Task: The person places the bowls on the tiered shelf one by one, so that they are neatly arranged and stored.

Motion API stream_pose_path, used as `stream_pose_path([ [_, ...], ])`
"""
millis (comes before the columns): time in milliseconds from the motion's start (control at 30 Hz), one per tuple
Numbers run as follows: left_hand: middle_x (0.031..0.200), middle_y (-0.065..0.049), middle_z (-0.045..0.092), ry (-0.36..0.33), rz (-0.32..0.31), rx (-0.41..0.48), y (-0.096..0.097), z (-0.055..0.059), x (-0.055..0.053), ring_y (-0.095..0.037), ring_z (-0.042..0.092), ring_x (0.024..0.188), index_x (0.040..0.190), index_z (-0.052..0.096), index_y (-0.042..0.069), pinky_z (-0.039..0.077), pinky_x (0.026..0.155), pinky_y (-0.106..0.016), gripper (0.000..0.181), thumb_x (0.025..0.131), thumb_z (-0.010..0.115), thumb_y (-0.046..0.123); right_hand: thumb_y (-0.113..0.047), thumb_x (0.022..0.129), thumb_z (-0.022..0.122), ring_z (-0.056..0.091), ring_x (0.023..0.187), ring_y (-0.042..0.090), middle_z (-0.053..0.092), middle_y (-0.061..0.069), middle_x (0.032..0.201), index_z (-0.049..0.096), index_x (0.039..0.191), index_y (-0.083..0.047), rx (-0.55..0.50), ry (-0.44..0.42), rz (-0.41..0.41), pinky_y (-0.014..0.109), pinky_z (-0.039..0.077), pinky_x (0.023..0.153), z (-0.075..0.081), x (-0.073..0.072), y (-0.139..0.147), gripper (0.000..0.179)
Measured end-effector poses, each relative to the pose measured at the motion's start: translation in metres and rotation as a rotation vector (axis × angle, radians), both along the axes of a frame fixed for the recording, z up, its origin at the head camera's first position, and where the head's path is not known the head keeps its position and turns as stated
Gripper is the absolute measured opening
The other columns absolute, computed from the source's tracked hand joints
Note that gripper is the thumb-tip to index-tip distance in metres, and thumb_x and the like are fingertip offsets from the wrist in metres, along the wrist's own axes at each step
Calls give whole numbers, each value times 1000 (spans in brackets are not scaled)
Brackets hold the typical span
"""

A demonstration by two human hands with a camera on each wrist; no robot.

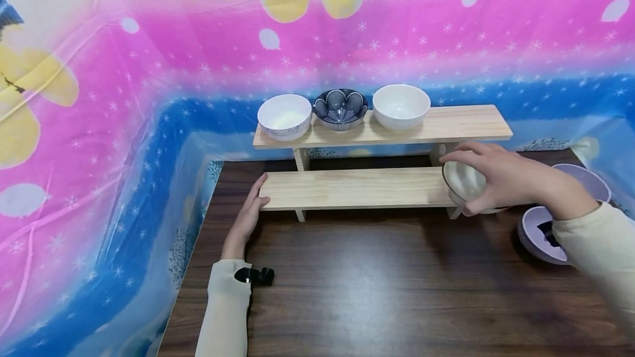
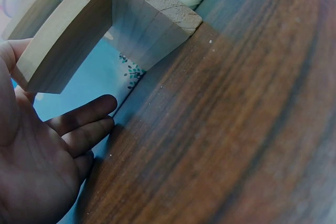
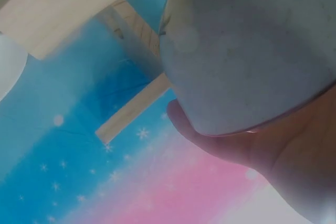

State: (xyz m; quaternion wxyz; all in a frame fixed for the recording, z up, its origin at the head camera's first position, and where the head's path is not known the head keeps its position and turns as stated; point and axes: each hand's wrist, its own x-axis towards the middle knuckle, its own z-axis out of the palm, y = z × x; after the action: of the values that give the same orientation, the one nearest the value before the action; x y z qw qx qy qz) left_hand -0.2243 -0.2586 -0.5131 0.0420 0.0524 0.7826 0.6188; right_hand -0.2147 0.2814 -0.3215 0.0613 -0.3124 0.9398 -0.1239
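My right hand (image 1: pixel 516 175) grips a cream bowl (image 1: pixel 463 183) with a dark rim, tilted and level with the right end of the two-tier wooden shelf (image 1: pixel 352 189). In the right wrist view, the thumb lies along the rim of the pale bowl (image 3: pixel 247 56), whose outside fills the upper right. At the shelf's other end, my left hand (image 1: pixel 248 215) pinches the tip of the lower board; its remaining fingers stretch out below the board (image 2: pixel 65 35) in the left wrist view.
On the upper board stand a white bowl (image 1: pixel 285 117), a dark patterned bowl (image 1: pixel 340 110) and another white bowl (image 1: pixel 401 106). Two lavender bowls, a front one (image 1: pixel 533 236) and a rear one (image 1: pixel 590 180), rest on the brown table (image 1: pixel 367 291), partly hidden by the right arm. Patterned cloth hangs behind.
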Motion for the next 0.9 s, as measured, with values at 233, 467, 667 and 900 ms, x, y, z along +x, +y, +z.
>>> stream_pose_path([
  [233,177,-8,6,1,1,8,1,2,0,-33,0,162,171,18,16,4,124,-64,68,106,39,17,-40,63,98,53,124,42,48,20,150,57,149,-18,-29,-15,-10,57,51,85,5,-9,4,98],
  [467,177,-8,5,-27,13,19,0,1,2,-34,1,162,171,17,17,4,124,-63,69,106,39,15,-39,65,97,51,125,44,49,20,148,58,148,-18,-23,-11,-9,57,50,86,10,-19,6,94],
  [667,177,-6,6,-22,11,11,0,-1,2,-32,1,162,171,18,19,4,124,-63,68,107,39,17,-39,63,98,53,124,45,52,22,145,60,145,-15,-28,19,-18,56,52,84,16,-26,6,93],
  [900,177,-7,6,4,3,3,0,-1,0,-33,0,162,171,17,17,4,124,-64,68,107,37,17,-40,64,98,50,128,48,47,25,150,57,149,-13,-7,11,-30,63,49,89,26,-34,8,98],
])
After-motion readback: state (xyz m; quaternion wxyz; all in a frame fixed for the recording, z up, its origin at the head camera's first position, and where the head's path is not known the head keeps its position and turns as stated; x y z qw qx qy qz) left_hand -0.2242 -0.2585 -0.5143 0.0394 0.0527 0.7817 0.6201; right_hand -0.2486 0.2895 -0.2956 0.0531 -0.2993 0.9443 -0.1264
